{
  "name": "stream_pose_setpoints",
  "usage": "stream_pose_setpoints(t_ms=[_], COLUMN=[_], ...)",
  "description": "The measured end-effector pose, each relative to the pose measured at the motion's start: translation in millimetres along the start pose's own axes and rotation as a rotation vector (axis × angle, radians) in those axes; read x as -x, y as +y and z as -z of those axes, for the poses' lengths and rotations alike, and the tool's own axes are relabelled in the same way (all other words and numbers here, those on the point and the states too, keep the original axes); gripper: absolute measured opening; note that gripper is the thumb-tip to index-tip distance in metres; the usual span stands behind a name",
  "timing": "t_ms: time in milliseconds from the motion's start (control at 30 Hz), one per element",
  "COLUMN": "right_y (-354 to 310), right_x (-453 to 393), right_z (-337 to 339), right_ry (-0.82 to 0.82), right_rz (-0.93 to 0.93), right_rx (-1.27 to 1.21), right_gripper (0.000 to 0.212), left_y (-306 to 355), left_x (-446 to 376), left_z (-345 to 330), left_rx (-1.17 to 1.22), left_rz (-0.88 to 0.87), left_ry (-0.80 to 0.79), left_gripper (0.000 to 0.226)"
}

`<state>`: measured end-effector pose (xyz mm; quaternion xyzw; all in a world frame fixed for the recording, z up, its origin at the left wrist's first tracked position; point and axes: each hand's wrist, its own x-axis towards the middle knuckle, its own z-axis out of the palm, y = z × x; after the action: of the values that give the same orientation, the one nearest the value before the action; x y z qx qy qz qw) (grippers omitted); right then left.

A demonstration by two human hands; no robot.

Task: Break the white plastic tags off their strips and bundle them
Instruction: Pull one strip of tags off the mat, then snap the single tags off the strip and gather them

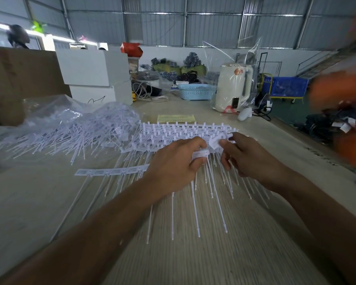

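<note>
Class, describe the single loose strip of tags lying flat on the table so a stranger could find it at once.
Start at the big heap of loose white tags on the table's left side. Come toward the camera to bare wood, left of the left hand. There lies one flat white strip, alone, not stacked like the strips beyond the hands.

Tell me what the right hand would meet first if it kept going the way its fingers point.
The right hand points up-left, so it would likely first meet the white tag head it pinches, then the left hand; depth is unclear.
</note>
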<state>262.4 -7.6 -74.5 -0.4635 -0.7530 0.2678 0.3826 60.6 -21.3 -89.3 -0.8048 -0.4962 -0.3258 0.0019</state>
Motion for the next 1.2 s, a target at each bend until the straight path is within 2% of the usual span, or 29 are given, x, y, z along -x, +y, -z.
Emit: stream_pose_setpoints(t_ms=[67,167,233,400,433,500,533,567,633,767,833,933,1000,1200], right_y=[-1.3,-0.6,1.5,9.1,9.5,6.5,5.5,6.4,6.6,3.5,1.4,-9.0,-12.8,-15.2], right_x=[-0.8,-2.6,-2.2,-0.4,-1.0,-2.1,-3.5,-5.3,-6.2,-3.3,-3.2,3.0,6.7,3.7], right_z=[-1.3,0.2,2.1,0.3,1.0,3.3,4.9,5.2,3.9,-4.3,-7.4,-14.5,-19.0,-13.9], right_ry=[0.036,0.05,0.014,0.052,0.07,0.104,0.109,0.117,0.124,0.146,0.154,-0.015,-0.102,-0.058], right_rz=[0.082,0.119,0.11,0.112,0.115,0.158,0.174,0.174,0.138,0.097,0.017,-0.178,-0.219,-0.27], right_rx=[0.15,0.068,0.02,0.359,0.402,0.489,0.497,0.486,0.388,0.173,0.051,-0.14,-0.192,-0.417], right_gripper=[0.028,0.017,0.031,0.052,0.046,0.015,0.009,0.019,0.026,0.028,0.031,0.052,0.06,0.046], left_y=[0.7,1.2,1.7,2.0,1.9,1.6,1.5,1.2,0.8,0.9,1.8,3.9,4.2,1.4], left_x=[0.5,1.7,1.9,1.8,1.9,2.1,1.9,1.9,2.4,2.4,1.9,2.1,1.9,2.1], left_z=[0.1,0.2,0.1,-1.1,-1.3,-1.2,-1.2,-1.3,-1.6,-0.9,-1.0,-0.8,-0.5,5.2], left_rx=[-0.01,-0.007,0.004,0.007,0.008,0.008,0.006,0.007,0.012,0.012,0.015,0.069,0.113,0.198], left_rz=[-0.002,-0.024,-0.035,-0.061,-0.066,-0.07,-0.07,-0.069,-0.07,-0.092,-0.105,-0.112,-0.117,-0.161], left_ry=[0.004,0.009,0.009,0.015,0.017,0.019,0.02,0.022,0.028,0.054,0.069,0.078,0.081,0.038], left_gripper=[0.022,0.024,0.026,0.027,0.026,0.025,0.024,0.023,0.02,0.013,0.013,0.017,0.02,0.018])
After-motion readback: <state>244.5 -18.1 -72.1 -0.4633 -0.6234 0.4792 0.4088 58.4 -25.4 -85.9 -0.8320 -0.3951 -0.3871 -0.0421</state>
